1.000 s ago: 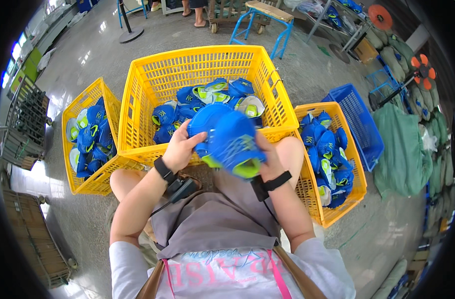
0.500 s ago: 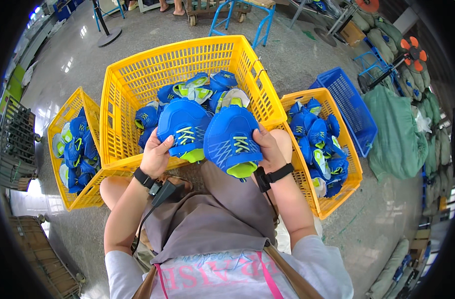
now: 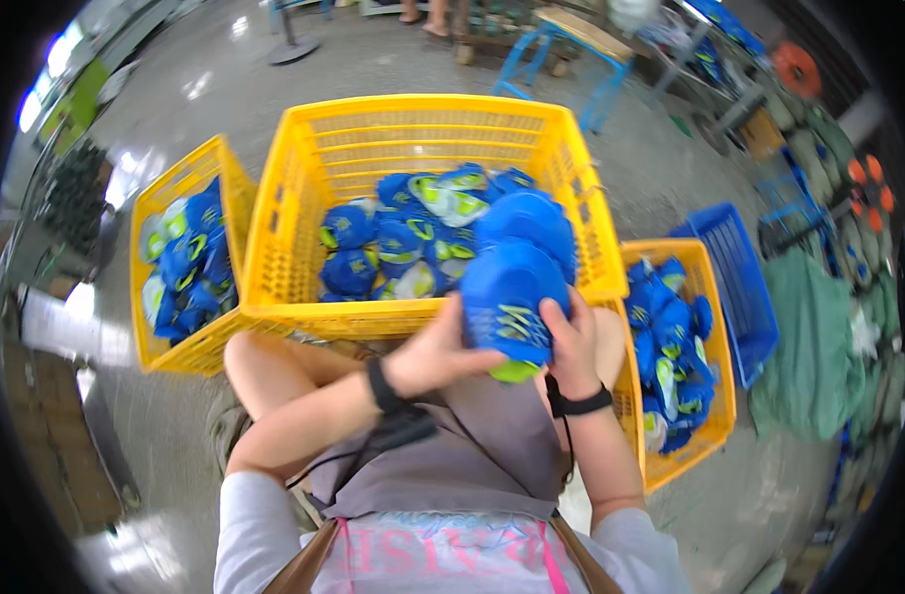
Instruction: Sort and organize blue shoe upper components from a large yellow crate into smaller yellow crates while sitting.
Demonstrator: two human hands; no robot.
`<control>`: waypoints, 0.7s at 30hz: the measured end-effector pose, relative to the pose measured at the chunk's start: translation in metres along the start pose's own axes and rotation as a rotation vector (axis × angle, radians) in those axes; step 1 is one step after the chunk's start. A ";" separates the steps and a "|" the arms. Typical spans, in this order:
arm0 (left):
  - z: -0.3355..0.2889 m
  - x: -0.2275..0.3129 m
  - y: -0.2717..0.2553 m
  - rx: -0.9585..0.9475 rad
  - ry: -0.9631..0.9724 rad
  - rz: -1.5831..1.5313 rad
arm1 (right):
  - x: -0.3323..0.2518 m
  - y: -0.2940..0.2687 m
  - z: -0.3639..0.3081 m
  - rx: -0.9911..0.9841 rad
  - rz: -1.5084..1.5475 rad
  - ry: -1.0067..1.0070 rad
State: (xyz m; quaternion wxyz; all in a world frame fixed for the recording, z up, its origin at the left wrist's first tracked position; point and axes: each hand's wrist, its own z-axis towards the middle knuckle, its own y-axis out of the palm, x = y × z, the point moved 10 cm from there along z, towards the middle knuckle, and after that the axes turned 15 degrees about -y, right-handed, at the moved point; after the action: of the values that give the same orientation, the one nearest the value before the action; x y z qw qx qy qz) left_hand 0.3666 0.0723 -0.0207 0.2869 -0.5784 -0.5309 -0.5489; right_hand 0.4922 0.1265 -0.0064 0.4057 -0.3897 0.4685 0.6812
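Note:
Two blue shoe uppers are gripped together between my hands. The nearer upper (image 3: pixel 512 297) has lime laces and a lime lining, and overlaps the farther upper (image 3: pixel 542 213), which hides much of it. My left hand (image 3: pixel 428 351) is closed on the left side, its thumb stretched across the lower front. On the right side, my right hand (image 3: pixel 574 356) is closed too, thumb pressed to the front face. Both hands are at the near edge of the large yellow crate (image 3: pixel 423 314), where a loose pile of similar uppers (image 3: pixel 398 243) lies.
Smaller yellow crates with more uppers stand at the left (image 3: pixel 190 358) and right (image 3: pixel 727 381). Beyond the right one are a blue crate (image 3: pixel 748 312) and a green sack (image 3: pixel 809 346). A blue-legged stool (image 3: pixel 581 38) and an orange-bladed fan (image 3: pixel 868 188) stand farther off.
The two uppers, held side by side before, are now brought together, one overlapping the other. My left hand has crossed rightward to meet my right. The view has shifted, slightly blurred.

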 end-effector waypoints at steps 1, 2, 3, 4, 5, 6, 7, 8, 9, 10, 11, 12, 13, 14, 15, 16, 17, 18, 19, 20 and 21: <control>-0.002 0.003 0.000 0.136 0.071 -0.008 | -0.012 0.001 -0.001 -0.002 -0.167 -0.059; -0.003 0.004 -0.001 0.150 0.120 0.020 | -0.024 -0.016 -0.001 -0.050 -0.631 -0.145; -0.006 0.014 -0.010 0.177 0.148 0.073 | -0.048 -0.022 0.005 -0.048 -0.869 -0.227; -0.010 0.029 -0.020 0.185 0.180 0.125 | -0.050 -0.068 0.010 0.120 -0.589 -0.378; -0.024 0.038 -0.063 0.353 0.253 0.082 | -0.067 -0.100 0.017 0.217 -0.797 -0.340; -0.043 0.048 -0.104 0.497 0.329 0.036 | -0.076 -0.154 0.021 0.337 -0.825 -0.331; -0.064 0.050 -0.151 0.649 0.250 -0.052 | -0.087 -0.207 0.019 0.453 -0.663 -0.395; -0.090 0.051 -0.198 0.784 0.171 -0.147 | -0.096 -0.273 0.013 0.505 -0.657 -0.387; -0.126 0.056 -0.249 0.984 0.259 -0.078 | -0.101 -0.325 0.005 0.534 -0.708 -0.383; -0.164 0.043 -0.305 1.183 0.230 -0.066 | -0.104 -0.365 -0.001 0.566 -0.831 -0.288; -0.193 0.031 -0.346 1.281 0.255 -0.253 | -0.110 -0.411 -0.008 0.510 -0.953 -0.225; -0.221 0.019 -0.377 1.307 0.238 -0.312 | -0.097 -0.429 -0.013 0.419 -0.955 -0.088; -0.256 -0.002 -0.407 1.384 0.085 -0.311 | -0.079 -0.430 -0.014 0.400 -1.057 0.146; -0.278 -0.024 -0.439 1.291 -0.039 -0.245 | -0.069 -0.437 -0.024 0.384 -1.160 0.378; -0.300 -0.075 -0.484 1.335 -0.130 -0.357 | -0.082 -0.449 -0.015 0.300 -1.375 0.204; -0.326 -0.120 -0.517 1.447 -0.584 -0.288 | -0.102 -0.464 -0.012 0.210 -1.602 0.027; -0.342 -0.110 -0.527 1.658 -0.616 -0.071 | -0.080 -0.460 0.003 0.180 -1.370 0.174; -0.310 -0.023 -0.466 1.856 -0.606 0.415 | -0.065 -0.403 0.021 0.191 -1.190 0.272; -0.314 -0.012 -0.516 1.926 -0.445 1.048 | -0.063 -0.388 0.055 -0.072 -1.374 0.061; -0.252 0.025 -0.490 1.775 -0.108 1.029 | -0.049 -0.349 0.069 -0.069 -1.156 0.144; -0.175 0.065 -0.449 1.483 -0.132 1.171 | -0.043 -0.304 0.086 -0.146 -1.161 0.175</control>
State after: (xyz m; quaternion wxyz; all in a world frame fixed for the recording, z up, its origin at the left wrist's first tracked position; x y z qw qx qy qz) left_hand -0.1196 0.0535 -0.0312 0.7806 -0.4529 -0.3848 0.1938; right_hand 0.7737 0.2707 -0.0431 0.6442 -0.6638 0.1622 0.3436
